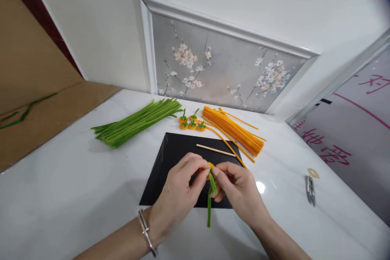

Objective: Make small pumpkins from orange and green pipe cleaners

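Over a black mat [164, 166], both hands meet at a small orange pipe-cleaner piece [211, 165] that is mostly covered by fingers. My left hand [184, 180] pinches it from the left between thumb and index finger. From the right, my right hand [237, 187] pinches at the same spot, its other fingers curled. A green pipe cleaner [209, 207] hangs down between the hands, with a short bent end beside the right thumb. Just beyond the mat sit several small orange pumpkin shapes [192, 124] with green tops and curled stems.
A thin wooden stick [215, 150] lies on the mat. Behind are bundles of green pipe cleaners [137, 124] and orange pipe cleaners [233, 130], some strands loose. Thread snips [310, 190] and a tan ring [313, 173] rest at right. Cardboard [61, 109] stands left; a whiteboard [359, 130] bounds the right.
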The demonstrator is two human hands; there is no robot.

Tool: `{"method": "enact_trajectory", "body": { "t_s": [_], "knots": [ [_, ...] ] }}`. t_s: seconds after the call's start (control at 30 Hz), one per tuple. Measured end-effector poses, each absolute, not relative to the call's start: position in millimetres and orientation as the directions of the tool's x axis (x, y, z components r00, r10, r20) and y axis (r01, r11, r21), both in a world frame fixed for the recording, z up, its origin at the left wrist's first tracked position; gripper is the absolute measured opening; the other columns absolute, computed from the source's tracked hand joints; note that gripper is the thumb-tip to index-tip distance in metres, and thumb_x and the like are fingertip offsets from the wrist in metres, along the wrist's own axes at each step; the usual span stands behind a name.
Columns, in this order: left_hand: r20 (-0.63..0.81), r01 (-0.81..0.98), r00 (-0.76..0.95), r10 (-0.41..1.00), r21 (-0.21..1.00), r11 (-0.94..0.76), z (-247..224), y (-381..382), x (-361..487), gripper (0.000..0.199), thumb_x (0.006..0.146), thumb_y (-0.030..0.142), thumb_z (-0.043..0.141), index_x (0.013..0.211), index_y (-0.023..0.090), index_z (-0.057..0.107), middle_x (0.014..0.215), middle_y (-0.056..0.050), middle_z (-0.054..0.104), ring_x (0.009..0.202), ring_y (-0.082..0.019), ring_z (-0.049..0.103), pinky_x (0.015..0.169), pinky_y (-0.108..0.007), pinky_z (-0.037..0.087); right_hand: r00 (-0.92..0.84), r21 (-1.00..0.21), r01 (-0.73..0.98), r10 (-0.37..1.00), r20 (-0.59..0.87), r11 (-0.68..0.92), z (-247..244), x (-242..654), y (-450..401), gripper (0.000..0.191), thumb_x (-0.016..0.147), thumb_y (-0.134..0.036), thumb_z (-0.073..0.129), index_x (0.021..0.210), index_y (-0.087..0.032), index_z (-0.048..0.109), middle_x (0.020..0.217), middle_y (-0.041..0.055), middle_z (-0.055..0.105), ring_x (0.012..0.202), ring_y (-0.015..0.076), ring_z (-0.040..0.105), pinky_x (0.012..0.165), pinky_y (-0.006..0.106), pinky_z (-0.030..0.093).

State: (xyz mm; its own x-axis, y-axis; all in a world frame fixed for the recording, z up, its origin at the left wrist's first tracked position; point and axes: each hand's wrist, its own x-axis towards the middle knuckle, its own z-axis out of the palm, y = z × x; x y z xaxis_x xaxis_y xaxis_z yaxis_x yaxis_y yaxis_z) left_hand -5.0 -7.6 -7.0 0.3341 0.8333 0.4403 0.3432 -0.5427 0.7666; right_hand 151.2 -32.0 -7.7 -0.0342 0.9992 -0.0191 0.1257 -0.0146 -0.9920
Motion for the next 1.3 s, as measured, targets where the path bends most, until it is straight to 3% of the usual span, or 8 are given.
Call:
{"method": "enact_trajectory", "body": {
  "t_s": [0.13, 0.23, 0.37, 0.47, 0.6, 0.83, 1.07, 1.3],
  "knots": [
    [0.454, 0.313, 0.313, 0.834, 0.780, -0.542, -7.4, -8.9, -2.4, 0.013, 0.091, 0.014, 0.050, 0.085, 0.020, 0.058, 0.086, -0.001, 0.058, 0.077, -0.013, 0.057, 0.070, -0.023, 0.046, 0.021, -0.987, -0.107, 0.992, -0.123, -0.120, -6.5, 144.1, -31.2, 0.041, 0.077, -0.056, 0.067, 0.075, -0.017, 0.054, 0.058, -0.0028, 0.061, 0.051, 0.0145, 0.066, 0.051, 0.026, 0.058],
    [0.409, 0.275, 0.286, 0.867, 0.831, -0.483, -7.6, -6.1, -3.3, 0.011, 0.090, 0.017, 0.051, 0.082, 0.020, 0.059, 0.082, 0.000, 0.059, 0.073, -0.012, 0.057, 0.065, -0.023, 0.045, 0.000, -0.982, -0.167, 0.996, -0.090, -0.089, -9.2, 144.7, -31.9, 0.038, 0.080, -0.053, 0.066, 0.087, -0.019, 0.050, 0.064, -0.0023, 0.064, 0.057, 0.0169, 0.069, 0.054, 0.029, 0.060],
    [0.255, 0.155, 0.263, 0.930, 0.941, -0.302, -8.2, 2.9, -7.5, 0.009, 0.089, 0.025, 0.055, 0.083, 0.018, 0.059, 0.077, 0.000, 0.060, 0.069, -0.013, 0.057, 0.063, -0.024, 0.046, -0.139, -0.971, 0.120, 0.972, 0.189, 0.206, -13.9, 159.2, -30.9, 0.026, 0.096, -0.039, 0.046, 0.116, -0.022, 0.049, 0.079, 0.0012, 0.067, 0.064, 0.0145, 0.070, 0.058, 0.027, 0.061],
    [0.174, 0.071, 0.303, 0.937, 0.976, -0.204, -9.6, 8.2, -9.5, 0.012, 0.088, 0.030, 0.058, 0.086, 0.018, 0.061, 0.079, -0.001, 0.062, 0.072, -0.014, 0.058, 0.066, -0.025, 0.048, -0.259, -0.748, 0.419, 0.857, 0.445, 0.515, -14.5, 171.8, -27.2, 0.025, 0.097, -0.021, 0.043, 0.116, -0.025, 0.058, 0.083, 0.0020, 0.067, 0.069, 0.0124, 0.068, 0.067, 0.025, 0.060],
    [0.131, 0.040, 0.357, 0.925, 0.987, -0.155, -10.8, 9.4, -8.6, 0.014, 0.088, 0.032, 0.059, 0.086, 0.019, 0.061, 0.078, 0.001, 0.061, 0.070, -0.013, 0.058, 0.065, -0.025, 0.048, -0.333, -0.478, 0.539, 0.696, 0.636, 0.694, -12.7, 179.7, -22.3, 0.025, 0.093, -0.013, 0.049, 0.106, -0.024, 0.066, 0.092, 0.0050, 0.066, 0.080, 0.0137, 0.066, 0.070, 0.023, 0.057],
    [0.226, 0.164, 0.384, 0.895, 0.938, -0.307, -6.2, 4.4, -6.6, 0.009, 0.089, 0.025, 0.057, 0.085, 0.019, 0.062, 0.074, 0.002, 0.059, 0.065, -0.011, 0.054, 0.059, -0.021, 0.044, -0.394, -0.409, 0.563, 0.669, 0.631, 0.718, -8.5, 181.5, -20.6, 0.027, 0.092, -0.006, 0.042, 0.091, -0.020, 0.066, 0.091, 0.0061, 0.061, 0.081, 0.0123, 0.062, 0.070, 0.021, 0.054],
    [0.574, 0.253, 0.449, 0.684, 0.653, -0.714, -10.1, 0.8, -8.5, 0.018, 0.092, 0.006, 0.047, 0.091, 0.019, 0.060, 0.091, -0.003, 0.058, 0.080, -0.011, 0.056, 0.071, -0.022, 0.047, -0.423, -0.258, 0.708, 0.688, 0.590, 0.657, -7.4, 176.4, -28.1, 0.030, 0.096, -0.010, 0.033, 0.099, -0.017, 0.061, 0.100, 0.0099, 0.060, 0.087, 0.0163, 0.061, 0.074, 0.027, 0.055],
    [0.611, 0.286, 0.427, 0.666, 0.608, -0.741, -13.8, -3.4, -7.0, 0.016, 0.091, 0.005, 0.050, 0.092, 0.019, 0.057, 0.092, -0.002, 0.057, 0.084, -0.011, 0.056, 0.075, -0.020, 0.048, -0.452, -0.122, 0.736, 0.618, 0.644, 0.666, -3.8, 169.5, -32.5, 0.024, 0.096, -0.007, 0.036, 0.101, -0.015, 0.058, 0.098, 0.0104, 0.062, 0.084, 0.0171, 0.058, 0.072, 0.028, 0.052]
  ]
}}
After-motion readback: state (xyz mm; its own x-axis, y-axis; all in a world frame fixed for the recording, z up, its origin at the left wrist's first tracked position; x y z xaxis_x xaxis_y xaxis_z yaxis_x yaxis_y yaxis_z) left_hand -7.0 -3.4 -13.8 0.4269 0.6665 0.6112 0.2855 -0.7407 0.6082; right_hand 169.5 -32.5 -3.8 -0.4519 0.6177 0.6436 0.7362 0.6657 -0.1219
